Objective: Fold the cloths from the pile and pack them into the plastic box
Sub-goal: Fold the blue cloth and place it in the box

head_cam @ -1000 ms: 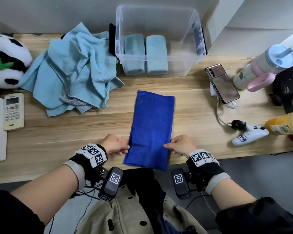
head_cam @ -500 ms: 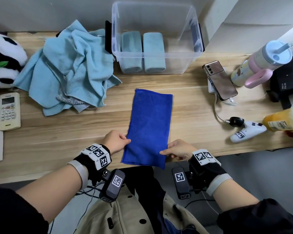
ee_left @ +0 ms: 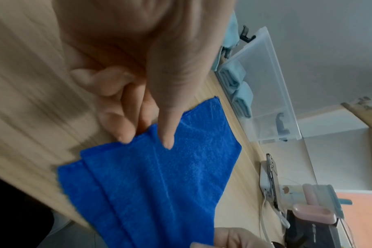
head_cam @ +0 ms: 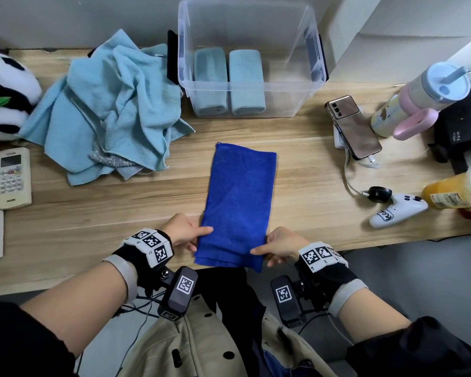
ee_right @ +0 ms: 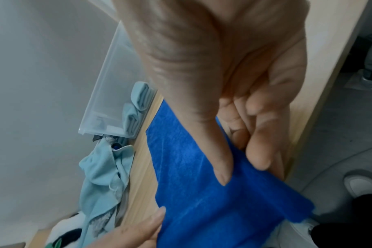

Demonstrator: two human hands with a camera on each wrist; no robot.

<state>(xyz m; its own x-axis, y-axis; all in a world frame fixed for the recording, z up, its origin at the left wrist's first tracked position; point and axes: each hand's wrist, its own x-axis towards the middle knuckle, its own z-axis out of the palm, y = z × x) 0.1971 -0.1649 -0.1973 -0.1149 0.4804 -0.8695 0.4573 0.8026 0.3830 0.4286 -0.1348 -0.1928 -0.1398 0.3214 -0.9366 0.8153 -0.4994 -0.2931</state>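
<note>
A blue cloth (head_cam: 239, 197), folded into a long strip, lies on the wooden table (head_cam: 93, 213) with its near end over the front edge. My left hand (head_cam: 186, 231) pinches its near left edge, thumb on top (ee_left: 166, 134). My right hand (head_cam: 276, 244) pinches the near right edge, thumb on top (ee_right: 221, 167). The blue cloth (ee_left: 159, 184) (ee_right: 202, 193) shows layered folds at the near end. The clear plastic box (head_cam: 307, 50) stands at the back with two folded light blue cloths (head_cam: 229, 80) inside. A pile of light blue cloths (head_cam: 112, 104) lies at the back left.
A panda plush (head_cam: 6, 93) and a remote control (head_cam: 12, 178) are at the left. On the right lie a phone (head_cam: 354, 126) with a cable, a pastel cup (head_cam: 424, 96), a white controller (head_cam: 397, 210), an orange bottle (head_cam: 457, 189) and a black device (head_cam: 465, 123).
Both hands slid down the cloth's sides toward its near end and now pinch the near edges; the cloth's near end hangs slightly further over the table front.
</note>
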